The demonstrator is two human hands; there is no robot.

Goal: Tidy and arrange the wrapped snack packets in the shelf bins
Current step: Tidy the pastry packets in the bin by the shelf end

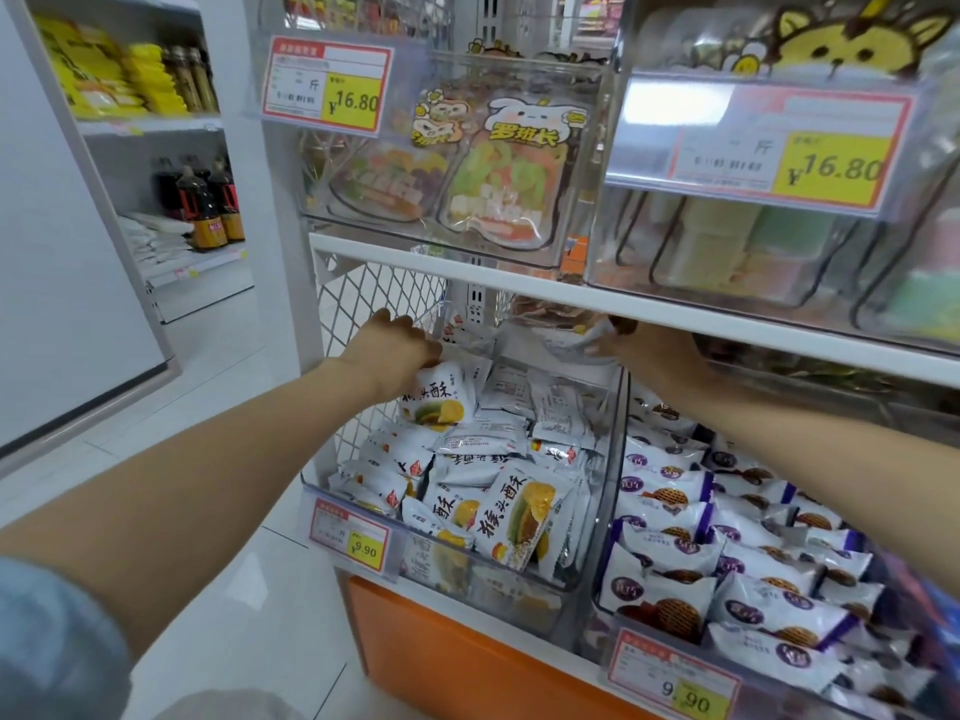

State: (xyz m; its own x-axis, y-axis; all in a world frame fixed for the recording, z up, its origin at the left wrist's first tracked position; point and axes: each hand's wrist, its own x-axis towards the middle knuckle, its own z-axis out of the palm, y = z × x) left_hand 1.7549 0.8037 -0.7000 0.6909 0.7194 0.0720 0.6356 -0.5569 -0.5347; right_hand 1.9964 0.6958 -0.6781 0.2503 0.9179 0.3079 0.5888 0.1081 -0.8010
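White packets (511,511): heaped every which way in the left bin, some face up with a yellow-and-green cake picture, some showing their backs.
Left hand (395,350): reaches to the back of the left bin, fingers curled over the top edge of the held packet.
Held packet (441,397): a white one, upright and tilted slightly, its lower end touching the heap.
Right hand (654,356): reaches in just under the shelf rail, above the divider between the two bins, thumb and fingers pinching a pale wrapper.
Pale wrapper (589,336): crumpled at the fingertips, too blurred to read.
Left bin (614,459): clear plastic, with white mesh along its left side.
Right bin (602,610): clear plastic, touching the left bin.
Purple packets (670,563): white with purple ends and a brown waffle picture, stacked in rows filling the right bin.
Price tags (353,537): one on each bin front, both reading 9.90.
Shelf rail (519,285): white, carrying clear bins of candy bags (498,174) above.
Orange panel (467,662): below the two bins.
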